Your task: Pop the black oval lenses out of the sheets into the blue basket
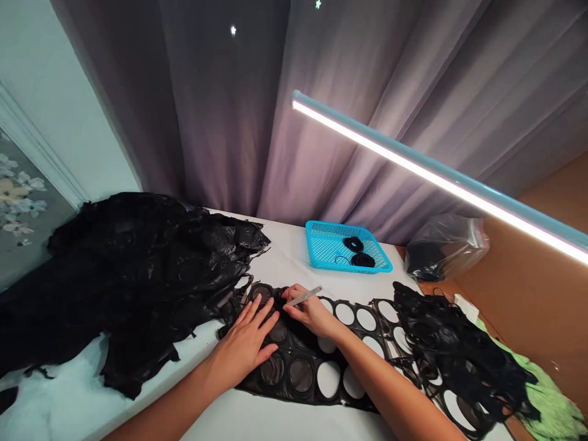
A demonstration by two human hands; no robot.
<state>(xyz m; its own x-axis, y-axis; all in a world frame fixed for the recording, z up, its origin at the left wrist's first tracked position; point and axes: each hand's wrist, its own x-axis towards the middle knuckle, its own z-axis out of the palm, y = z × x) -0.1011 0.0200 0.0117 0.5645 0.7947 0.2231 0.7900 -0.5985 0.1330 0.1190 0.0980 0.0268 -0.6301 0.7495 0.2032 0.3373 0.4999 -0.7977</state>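
Observation:
A thin black rubber-like sheet [301, 375] with rows of moulded rings lies on the white table. Some of its circles are open and show white; others are filled with dark film. My left hand [245, 343] rests flat on the sheet's left part, fingers spread. Just right of it, my right hand [309, 309] is closed round a slim silver tweezers-like tool [307, 296], its rear end pointing up and right. The tool's tip, at a dark circle by my left fingers, is hidden by my right hand.
A large heap of black sheets [151, 263] covers the table's left. Behind, a blue basket [316, 254] holds black rings [362, 260]. Cut-out sheets [454, 343] pile at right, near a green cloth [546, 392] and a clear bag [445, 245]. A lamp tube [413, 156] hangs overhead.

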